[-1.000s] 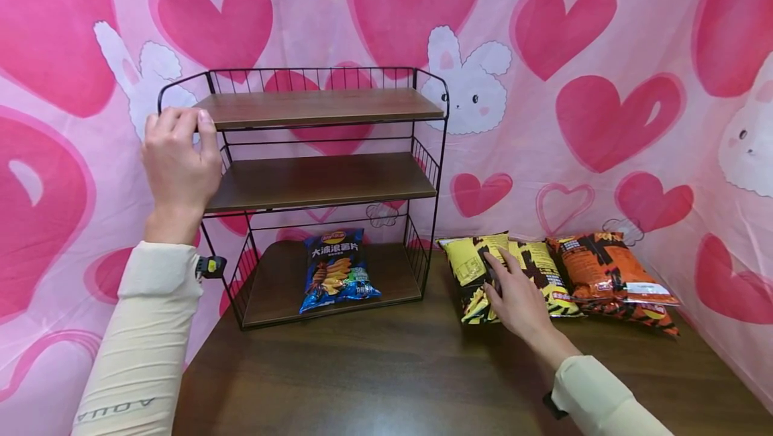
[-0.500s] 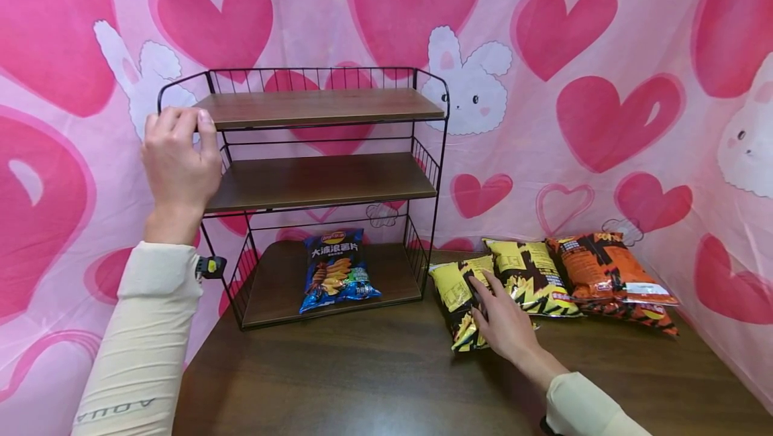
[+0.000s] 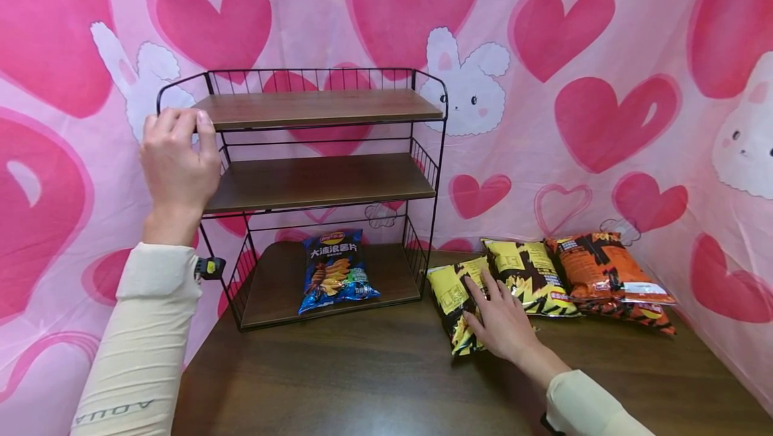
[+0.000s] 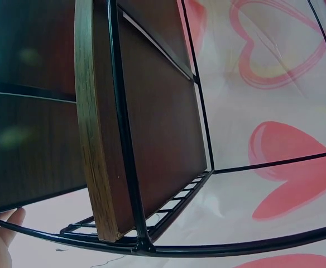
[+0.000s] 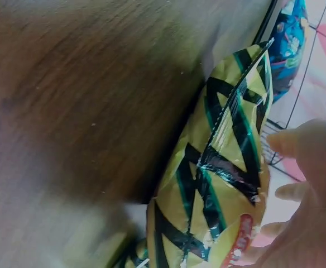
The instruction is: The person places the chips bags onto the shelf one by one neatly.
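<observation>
My left hand (image 3: 180, 164) grips the top left front corner of a three-tier rack (image 3: 320, 109) with dark wooden boards and a black wire frame. In the left wrist view, fingertips (image 4: 17, 219) show at the frame's edge. On the right, my right hand (image 3: 502, 320) rests on a yellow-and-black bag of chips (image 3: 449, 288), its fingers extended across the upper side. That bag lies on the table beside the rack's right front foot. In the right wrist view the bag (image 5: 213, 167) shows its seam, with the thumb and fingers along its far side.
A blue bag of chips (image 3: 333, 271) lies on the rack's bottom board. A second yellow-and-black bag (image 3: 534, 278) lies behind my right hand, with orange bags (image 3: 598, 268) stacked farther right. The brown table (image 3: 374, 375) meets a pink heart-patterned backdrop (image 3: 561, 33).
My right hand and the nearer yellow bag have moved left and toward me, away from the second yellow bag. In the last half second they hardly move. The left hand stays put.
</observation>
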Demonstrator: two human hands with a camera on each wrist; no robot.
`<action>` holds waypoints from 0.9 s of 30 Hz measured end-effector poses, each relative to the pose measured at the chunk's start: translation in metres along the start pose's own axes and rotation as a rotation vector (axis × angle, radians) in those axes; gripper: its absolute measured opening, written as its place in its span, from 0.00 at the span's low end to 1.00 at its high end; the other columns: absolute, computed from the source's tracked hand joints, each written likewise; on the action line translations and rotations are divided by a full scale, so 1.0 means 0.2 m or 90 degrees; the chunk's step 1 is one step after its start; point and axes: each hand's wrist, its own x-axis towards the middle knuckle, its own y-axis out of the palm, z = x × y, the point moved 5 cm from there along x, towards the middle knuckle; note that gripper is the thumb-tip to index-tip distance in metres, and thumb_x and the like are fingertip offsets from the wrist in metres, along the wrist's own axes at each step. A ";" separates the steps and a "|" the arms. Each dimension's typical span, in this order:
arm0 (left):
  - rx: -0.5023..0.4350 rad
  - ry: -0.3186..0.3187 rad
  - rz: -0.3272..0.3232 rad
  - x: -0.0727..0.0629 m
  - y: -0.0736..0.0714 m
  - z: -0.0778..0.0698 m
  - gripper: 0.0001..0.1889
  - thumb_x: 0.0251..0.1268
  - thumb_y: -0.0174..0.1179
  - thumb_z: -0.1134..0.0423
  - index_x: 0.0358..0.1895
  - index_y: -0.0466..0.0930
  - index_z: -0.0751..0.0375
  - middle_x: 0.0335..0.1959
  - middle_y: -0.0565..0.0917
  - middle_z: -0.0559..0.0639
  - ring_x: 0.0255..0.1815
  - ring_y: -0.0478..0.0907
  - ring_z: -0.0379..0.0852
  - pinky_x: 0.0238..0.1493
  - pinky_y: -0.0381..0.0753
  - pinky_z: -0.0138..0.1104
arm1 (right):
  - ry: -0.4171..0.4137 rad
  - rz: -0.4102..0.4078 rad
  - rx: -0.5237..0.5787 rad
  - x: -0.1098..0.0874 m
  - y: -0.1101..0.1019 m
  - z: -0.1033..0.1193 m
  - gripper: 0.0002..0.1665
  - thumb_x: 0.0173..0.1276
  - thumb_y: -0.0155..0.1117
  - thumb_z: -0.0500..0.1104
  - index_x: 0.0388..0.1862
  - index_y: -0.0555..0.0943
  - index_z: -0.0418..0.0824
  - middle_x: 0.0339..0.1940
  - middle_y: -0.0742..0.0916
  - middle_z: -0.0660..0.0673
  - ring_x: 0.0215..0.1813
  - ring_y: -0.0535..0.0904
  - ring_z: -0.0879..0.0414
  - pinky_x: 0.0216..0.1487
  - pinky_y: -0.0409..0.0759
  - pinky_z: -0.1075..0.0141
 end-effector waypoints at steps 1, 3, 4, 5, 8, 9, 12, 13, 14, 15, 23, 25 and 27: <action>0.000 0.000 0.001 0.00 0.00 0.00 0.25 0.79 0.46 0.51 0.43 0.85 0.72 0.44 0.84 0.70 0.47 0.75 0.73 0.48 0.70 0.61 | -0.007 0.000 -0.007 0.00 0.00 0.01 0.41 0.70 0.69 0.51 0.78 0.68 0.43 0.80 0.63 0.31 0.72 0.66 0.24 0.62 0.67 0.26; 0.000 -0.002 0.000 0.00 0.00 0.00 0.25 0.79 0.46 0.52 0.43 0.85 0.72 0.44 0.84 0.70 0.47 0.75 0.72 0.48 0.70 0.61 | -0.033 -0.004 -0.026 0.00 -0.01 0.04 0.41 0.69 0.70 0.54 0.77 0.69 0.44 0.80 0.64 0.32 0.73 0.65 0.25 0.64 0.66 0.27; 0.000 -0.003 0.000 0.00 0.00 0.00 0.25 0.79 0.46 0.52 0.43 0.85 0.72 0.44 0.84 0.70 0.47 0.75 0.72 0.48 0.69 0.61 | -0.048 -0.004 -0.033 0.00 -0.01 0.05 0.41 0.69 0.70 0.55 0.77 0.70 0.44 0.80 0.64 0.32 0.73 0.65 0.25 0.65 0.66 0.27; 0.000 -0.003 -0.001 0.00 0.00 0.00 0.25 0.79 0.46 0.52 0.43 0.85 0.72 0.43 0.83 0.70 0.47 0.75 0.72 0.48 0.69 0.61 | -0.063 -0.003 -0.042 0.00 0.00 0.07 0.41 0.68 0.70 0.57 0.76 0.71 0.44 0.80 0.65 0.33 0.74 0.65 0.26 0.65 0.65 0.27; 0.000 -0.004 -0.002 0.00 -0.01 0.00 0.25 0.79 0.46 0.52 0.43 0.85 0.72 0.43 0.83 0.70 0.47 0.75 0.72 0.48 0.69 0.61 | -0.098 0.017 -0.058 0.00 0.02 0.10 0.41 0.69 0.67 0.62 0.76 0.72 0.45 0.81 0.65 0.35 0.76 0.63 0.27 0.67 0.62 0.26; -0.001 -0.003 -0.002 0.00 -0.01 0.00 0.25 0.79 0.46 0.52 0.43 0.85 0.72 0.43 0.84 0.70 0.47 0.75 0.72 0.48 0.69 0.61 | -0.105 0.027 -0.062 0.00 0.03 0.10 0.42 0.69 0.66 0.64 0.76 0.72 0.46 0.81 0.65 0.35 0.76 0.62 0.27 0.68 0.61 0.26; -0.004 -0.001 0.001 0.00 0.00 0.00 0.25 0.79 0.46 0.52 0.43 0.85 0.73 0.44 0.84 0.70 0.47 0.75 0.72 0.48 0.69 0.60 | -0.127 0.051 -0.083 -0.01 0.05 0.11 0.46 0.67 0.64 0.70 0.75 0.72 0.46 0.81 0.65 0.36 0.77 0.60 0.26 0.68 0.59 0.25; -0.004 -0.001 0.002 0.00 0.00 0.00 0.25 0.79 0.47 0.52 0.43 0.85 0.73 0.44 0.84 0.70 0.47 0.75 0.72 0.48 0.69 0.60 | -0.134 0.057 -0.089 -0.02 0.06 0.11 0.48 0.65 0.64 0.72 0.76 0.72 0.46 0.81 0.65 0.36 0.77 0.59 0.25 0.68 0.58 0.25; -0.005 0.000 0.001 0.00 0.00 0.00 0.25 0.79 0.47 0.52 0.43 0.85 0.73 0.44 0.84 0.70 0.47 0.75 0.72 0.48 0.69 0.60 | -0.142 0.062 -0.092 -0.02 0.06 0.12 0.50 0.63 0.64 0.73 0.76 0.72 0.46 0.81 0.65 0.36 0.77 0.59 0.24 0.68 0.58 0.24; -0.006 0.000 0.001 0.00 0.00 0.00 0.25 0.79 0.47 0.52 0.43 0.85 0.73 0.43 0.84 0.70 0.47 0.75 0.72 0.48 0.69 0.60 | -0.147 0.068 -0.095 -0.03 0.07 0.12 0.52 0.61 0.65 0.75 0.76 0.72 0.46 0.81 0.65 0.36 0.77 0.58 0.24 0.68 0.57 0.24; -0.006 -0.001 -0.001 0.00 0.00 0.00 0.25 0.79 0.47 0.52 0.43 0.85 0.73 0.43 0.83 0.70 0.47 0.75 0.72 0.49 0.69 0.60 | -0.181 0.107 -0.107 -0.06 0.08 0.12 0.64 0.48 0.71 0.79 0.78 0.69 0.46 0.81 0.64 0.32 0.75 0.56 0.18 0.66 0.57 0.22; -0.007 -0.001 -0.002 0.00 0.00 0.00 0.25 0.79 0.47 0.52 0.42 0.85 0.73 0.43 0.83 0.70 0.47 0.74 0.72 0.49 0.69 0.60 | -0.188 0.116 -0.121 -0.06 0.10 0.12 0.65 0.47 0.73 0.77 0.78 0.68 0.46 0.80 0.64 0.31 0.74 0.56 0.17 0.65 0.58 0.21; -0.007 0.000 -0.002 0.00 0.00 0.00 0.25 0.79 0.47 0.52 0.42 0.85 0.73 0.43 0.83 0.70 0.47 0.75 0.73 0.49 0.69 0.60 | -0.190 0.121 -0.133 -0.06 0.11 0.11 0.64 0.46 0.76 0.74 0.78 0.68 0.47 0.81 0.63 0.31 0.74 0.58 0.17 0.65 0.59 0.22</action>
